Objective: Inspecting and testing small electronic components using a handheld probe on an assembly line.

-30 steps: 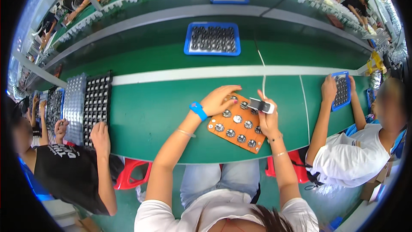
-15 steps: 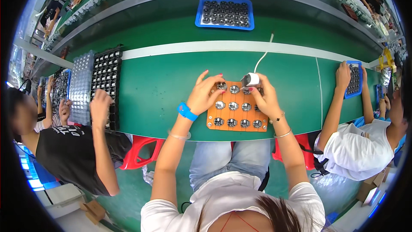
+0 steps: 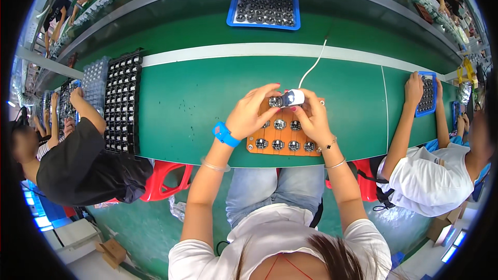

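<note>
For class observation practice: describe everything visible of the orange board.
The orange board is flat, roughly rectangular, material unclear, lying on the green table near its front edge. It bears rows of round, silvery-dark parts, with pale fittings near corners. The left grip and right grip partly hide its far half; contact unclear.

Factory assy. line is shown by long green bench (image 3: 358, 98), w/ trays (image 3: 233, 8) of small parts (image 3: 264, 9) set out & co-workers (image 3: 430, 186) seated both sides
</note>
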`<act>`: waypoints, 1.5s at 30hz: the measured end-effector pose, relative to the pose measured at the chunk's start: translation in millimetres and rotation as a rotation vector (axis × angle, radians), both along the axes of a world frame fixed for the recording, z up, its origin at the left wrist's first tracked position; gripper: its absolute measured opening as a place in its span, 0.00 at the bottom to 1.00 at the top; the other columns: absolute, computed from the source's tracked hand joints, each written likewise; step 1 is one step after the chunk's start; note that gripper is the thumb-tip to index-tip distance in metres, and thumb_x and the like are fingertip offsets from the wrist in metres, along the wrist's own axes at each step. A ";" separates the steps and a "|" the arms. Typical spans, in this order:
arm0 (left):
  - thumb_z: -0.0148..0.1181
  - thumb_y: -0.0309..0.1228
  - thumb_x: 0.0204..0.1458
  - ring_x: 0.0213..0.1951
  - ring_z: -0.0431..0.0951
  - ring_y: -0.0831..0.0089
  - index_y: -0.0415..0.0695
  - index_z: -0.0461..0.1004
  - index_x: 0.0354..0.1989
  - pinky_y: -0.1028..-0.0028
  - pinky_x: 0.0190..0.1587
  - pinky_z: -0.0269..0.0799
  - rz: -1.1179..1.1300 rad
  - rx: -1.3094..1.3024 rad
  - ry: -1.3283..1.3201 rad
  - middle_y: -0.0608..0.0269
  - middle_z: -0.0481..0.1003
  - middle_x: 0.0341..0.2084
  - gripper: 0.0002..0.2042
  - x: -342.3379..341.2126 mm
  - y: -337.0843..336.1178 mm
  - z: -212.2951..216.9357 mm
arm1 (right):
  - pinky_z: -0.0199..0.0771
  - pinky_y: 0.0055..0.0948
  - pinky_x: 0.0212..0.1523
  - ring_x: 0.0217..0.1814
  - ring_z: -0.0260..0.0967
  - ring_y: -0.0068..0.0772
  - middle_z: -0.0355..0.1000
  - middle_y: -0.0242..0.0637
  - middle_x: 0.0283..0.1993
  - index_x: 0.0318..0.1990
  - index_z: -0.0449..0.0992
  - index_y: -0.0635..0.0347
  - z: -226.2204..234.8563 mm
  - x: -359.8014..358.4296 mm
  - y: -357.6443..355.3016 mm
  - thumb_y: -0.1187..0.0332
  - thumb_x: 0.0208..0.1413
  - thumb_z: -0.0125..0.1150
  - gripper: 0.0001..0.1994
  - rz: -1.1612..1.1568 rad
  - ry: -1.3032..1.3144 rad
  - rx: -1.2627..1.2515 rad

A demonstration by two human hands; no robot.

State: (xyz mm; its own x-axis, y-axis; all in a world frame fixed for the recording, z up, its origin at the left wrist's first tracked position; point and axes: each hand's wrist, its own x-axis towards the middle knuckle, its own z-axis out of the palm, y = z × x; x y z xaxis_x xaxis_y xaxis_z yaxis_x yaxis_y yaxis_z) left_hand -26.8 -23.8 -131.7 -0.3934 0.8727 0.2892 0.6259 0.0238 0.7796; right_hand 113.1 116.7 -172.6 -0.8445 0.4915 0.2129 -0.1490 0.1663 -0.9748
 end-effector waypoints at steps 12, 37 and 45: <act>0.66 0.33 0.44 0.45 0.73 0.63 0.47 0.65 0.53 0.64 0.55 0.60 0.042 -0.233 0.371 0.59 0.77 0.39 0.26 -5.8 4.1 -12.2 | 0.71 0.26 0.49 0.47 0.71 0.27 0.72 0.39 0.46 0.52 0.65 0.69 6.5 9.9 14.1 0.77 0.57 0.57 0.16 -0.147 -0.047 0.002; 0.64 0.33 0.45 0.45 0.73 0.65 0.47 0.65 0.51 0.64 0.55 0.58 -0.051 -0.236 0.413 0.64 0.76 0.38 0.23 23.9 42.4 -8.8 | 0.70 0.29 0.51 0.49 0.70 0.29 0.72 0.37 0.46 0.51 0.67 0.69 -4.0 41.5 33.2 0.77 0.55 0.57 0.16 -0.221 0.015 -0.083; 0.63 0.26 0.47 0.41 0.78 0.63 0.46 0.61 0.51 0.66 0.54 0.62 -0.111 -0.167 0.037 0.61 0.79 0.37 0.23 32.9 57.8 -2.4 | 0.63 0.29 0.58 0.55 0.67 0.31 0.71 0.40 0.51 0.52 0.67 0.69 -7.2 50.5 32.2 0.78 0.55 0.58 0.17 -0.163 -0.137 0.079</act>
State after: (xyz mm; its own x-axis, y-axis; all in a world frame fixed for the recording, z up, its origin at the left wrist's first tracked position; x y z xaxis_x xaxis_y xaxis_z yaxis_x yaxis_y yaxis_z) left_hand 6.1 34.0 -134.1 -0.2840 0.9471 0.1496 0.6603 0.0800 0.7468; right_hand 163.6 148.9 -179.7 -0.7787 0.6105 0.1446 0.0192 0.2536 -0.9671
